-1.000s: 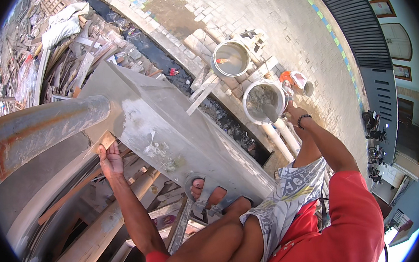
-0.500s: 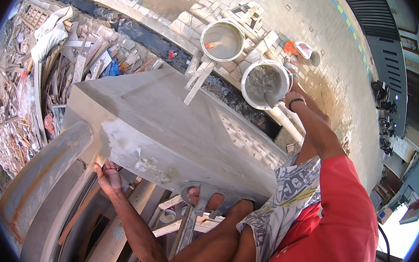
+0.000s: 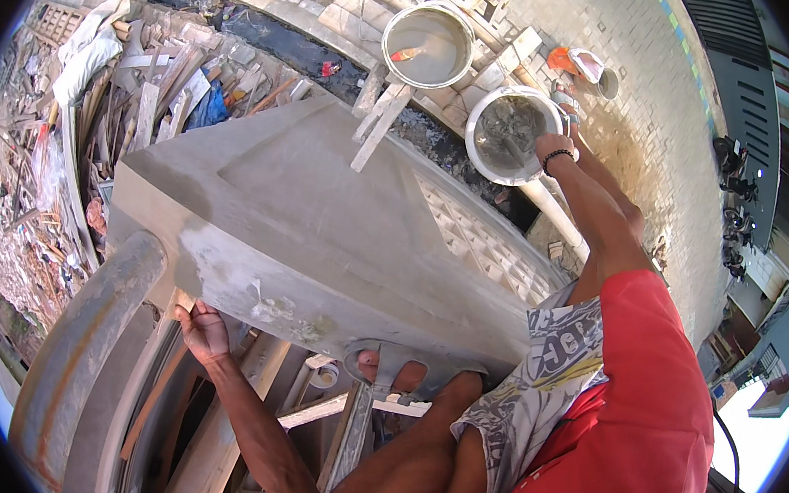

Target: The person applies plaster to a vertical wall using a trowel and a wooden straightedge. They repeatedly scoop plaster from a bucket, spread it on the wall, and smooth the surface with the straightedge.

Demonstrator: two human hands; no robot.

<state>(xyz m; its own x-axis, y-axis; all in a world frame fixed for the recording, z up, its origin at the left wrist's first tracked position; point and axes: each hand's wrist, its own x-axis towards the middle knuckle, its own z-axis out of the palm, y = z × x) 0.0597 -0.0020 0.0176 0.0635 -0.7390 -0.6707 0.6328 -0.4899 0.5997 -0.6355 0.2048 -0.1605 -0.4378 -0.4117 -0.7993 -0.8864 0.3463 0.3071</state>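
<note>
My right hand point(image 3: 554, 148) is closed at the near rim of a white bucket point(image 3: 477, 155) of wet grey mortar point(image 3: 509, 134). It grips a trowel whose blade showed half a second ago; the tool is now mostly hidden by the hand and the mortar. On the other side, my left hand point(image 3: 205, 332) is closed under the lower edge of a smooth grey concrete beam point(image 3: 318, 215), beside a thick rusty pipe point(image 3: 95, 330). Its fingertips meet a small tan piece point(image 3: 183, 302) there, and what they hold is unclear. The beam's side face has a pale, rough patch point(image 3: 229, 269).
A second bucket point(image 3: 388, 52) with cloudy water and an orange-red object stands beyond. Wooden planks point(image 3: 380, 127) bridge a dark ditch. Scrap wood and rubble point(image 3: 137, 100) lie at left. Below are timber supports point(image 3: 334, 418). Bare feet show through a grey bracket-like piece point(image 3: 389, 372).
My right hand has moved in over the mortar bucket, and the trowel blade has dropped from sight. The left hand stays at the beam's edge, its fingers drawn closer together. The view has shifted slightly.
</note>
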